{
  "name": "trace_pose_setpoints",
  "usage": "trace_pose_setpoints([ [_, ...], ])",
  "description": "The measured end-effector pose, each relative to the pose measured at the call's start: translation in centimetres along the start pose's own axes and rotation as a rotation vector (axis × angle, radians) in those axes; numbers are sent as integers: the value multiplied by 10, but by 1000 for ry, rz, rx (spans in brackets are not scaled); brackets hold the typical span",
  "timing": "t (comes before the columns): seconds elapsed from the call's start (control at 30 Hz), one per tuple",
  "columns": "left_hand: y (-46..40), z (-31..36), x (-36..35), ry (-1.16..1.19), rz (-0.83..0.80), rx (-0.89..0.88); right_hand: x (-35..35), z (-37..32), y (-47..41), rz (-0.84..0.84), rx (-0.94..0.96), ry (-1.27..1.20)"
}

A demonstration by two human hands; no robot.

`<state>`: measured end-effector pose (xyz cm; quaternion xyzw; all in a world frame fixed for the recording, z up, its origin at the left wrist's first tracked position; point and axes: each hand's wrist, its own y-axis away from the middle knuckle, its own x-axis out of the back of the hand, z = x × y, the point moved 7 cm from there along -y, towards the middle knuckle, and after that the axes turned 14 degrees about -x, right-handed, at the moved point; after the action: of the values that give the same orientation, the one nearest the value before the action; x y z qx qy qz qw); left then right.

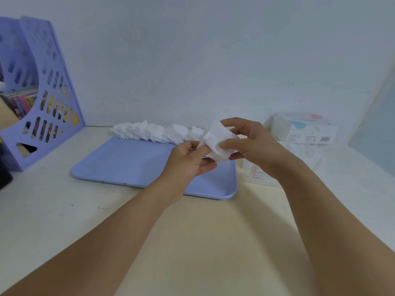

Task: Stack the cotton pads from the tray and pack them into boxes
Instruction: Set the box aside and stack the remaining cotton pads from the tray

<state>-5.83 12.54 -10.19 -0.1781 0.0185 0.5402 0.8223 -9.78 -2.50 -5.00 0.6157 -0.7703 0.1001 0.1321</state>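
Observation:
A light blue tray lies flat on the desk. Along its far edge runs a loose row of white cotton pads. Above the tray's right side, both hands hold a small stack of cotton pads. My right hand grips the stack between thumb and fingers from the right. My left hand pinches the stack's lower left edge. A clear box of cotton pads stands at the right by the wall. Another box lies right of the tray, partly hidden behind my right forearm.
A purple file rack with books stands at the left against the wall. A dark object sits at the far left edge. The white wall runs just behind the tray.

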Motion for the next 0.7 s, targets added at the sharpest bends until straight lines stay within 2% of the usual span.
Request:
trace_pose_setpoints([
  [0.07,0,-1,1,-32,6,-8,-2,-6,2,19,83,62],
  [0.17,1,-1,2,16,18,19,2,-10,2,45,130,-32],
  [0.33,3,2,-4,191,7,86,7,-8,4,25,106,-157],
  [0.53,5,1,-5,247,27,126,8,-1,3,-8,30,-244],
  [0.7,6,1,-5,232,23,134,7,-10,6,52,136,-209],
])
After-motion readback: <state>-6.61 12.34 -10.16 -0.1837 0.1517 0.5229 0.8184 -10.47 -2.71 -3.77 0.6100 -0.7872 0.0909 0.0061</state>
